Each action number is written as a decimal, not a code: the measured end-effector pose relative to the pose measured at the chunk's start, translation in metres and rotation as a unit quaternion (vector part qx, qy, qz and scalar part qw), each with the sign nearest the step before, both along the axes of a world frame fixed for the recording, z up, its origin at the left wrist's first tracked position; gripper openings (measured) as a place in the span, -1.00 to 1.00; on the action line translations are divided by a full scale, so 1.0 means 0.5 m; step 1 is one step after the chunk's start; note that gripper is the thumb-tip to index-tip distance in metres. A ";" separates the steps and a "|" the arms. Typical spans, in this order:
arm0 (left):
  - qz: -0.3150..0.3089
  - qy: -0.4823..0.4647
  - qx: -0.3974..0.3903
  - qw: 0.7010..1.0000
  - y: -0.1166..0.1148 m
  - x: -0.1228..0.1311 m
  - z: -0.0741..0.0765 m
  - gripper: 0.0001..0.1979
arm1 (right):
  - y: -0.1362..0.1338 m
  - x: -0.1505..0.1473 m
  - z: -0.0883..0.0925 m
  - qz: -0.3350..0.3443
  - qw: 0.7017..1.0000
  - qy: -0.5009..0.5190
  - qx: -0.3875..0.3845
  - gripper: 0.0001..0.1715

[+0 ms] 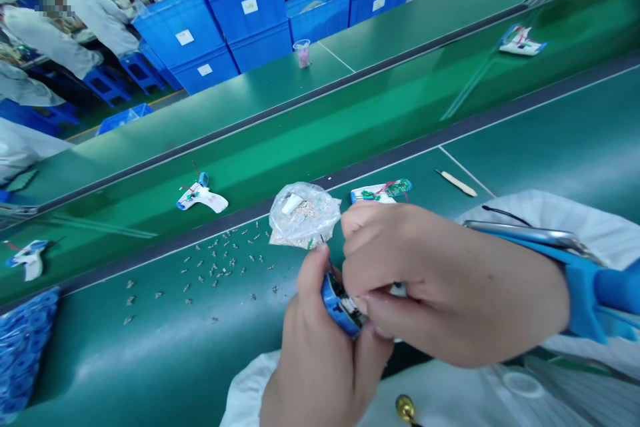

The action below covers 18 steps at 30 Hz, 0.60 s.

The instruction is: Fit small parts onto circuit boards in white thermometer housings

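My left hand [320, 347] is closed around a blue device housing [341, 307] with dark and whitish parts inside. Over its open side, my right hand [400, 267] is closed, thumb and fingers pinched together at the housing. What those fingertips hold is hidden. A thin dark wire sticks up near my left thumb. Just beyond my hands, a gun-shaped white and blue housing [373, 195] lies with a green circuit board [399, 188] and red wires. Left of it sits a clear plastic bag [303, 210] of tiny pale parts. Small metal parts [216, 270] are scattered across the bench.
Gun-shaped housings lie on the green belt [340, 127], at left [203, 199], far left [30, 259] and far right [521, 41]. A pale-handled tool [457, 183] rests at right. Bagged blue parts [25, 353] lie at left. Beyond are a cup [303, 53], blue crates [250, 10] and people.
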<state>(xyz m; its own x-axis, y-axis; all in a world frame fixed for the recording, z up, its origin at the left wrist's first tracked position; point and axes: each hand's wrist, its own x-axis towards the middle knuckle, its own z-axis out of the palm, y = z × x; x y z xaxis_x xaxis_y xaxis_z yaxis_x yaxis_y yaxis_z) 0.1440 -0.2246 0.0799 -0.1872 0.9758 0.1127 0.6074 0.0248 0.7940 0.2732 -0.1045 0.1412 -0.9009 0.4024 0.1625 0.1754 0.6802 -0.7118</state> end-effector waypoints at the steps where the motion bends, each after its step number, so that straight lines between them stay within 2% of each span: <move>1: 0.027 0.014 -0.011 0.999 -0.002 0.008 0.002 -0.35 | 0.000 0.001 0.001 0.002 1.000 -0.001 0.004 -0.65; 3: 0.069 0.051 -0.019 0.996 -0.003 0.021 0.009 -0.45 | 0.000 0.004 0.002 -0.001 1.000 -0.005 0.014 -0.66; 5: 0.075 0.092 -0.021 0.993 0.000 0.029 0.016 -0.51 | 0.001 0.007 0.002 -0.010 1.000 -0.007 0.016 -0.67; 11: 0.015 0.154 -0.025 0.988 0.022 0.024 0.007 -0.49 | 0.004 0.001 -0.023 -0.019 0.999 0.008 -0.036 -0.71; 14: -0.017 0.142 -0.068 0.987 0.038 0.014 -0.001 -0.40 | 0.042 -0.005 -0.051 -0.007 0.996 -0.040 -0.080 -0.73; 16: -0.024 0.133 -0.095 0.986 0.045 0.005 -0.003 -0.32 | 0.099 0.004 -0.070 -0.085 0.990 -0.087 -0.068 -0.76; 17: -0.023 0.128 -0.108 0.986 0.046 -0.001 -0.002 -0.29 | 0.137 0.015 -0.077 -0.176 0.978 -0.104 -0.039 -0.78; 18: -0.023 0.120 -0.122 0.985 0.046 -0.006 -0.002 -0.27 | 0.177 0.031 -0.083 -0.300 0.946 -0.118 -0.008 -0.75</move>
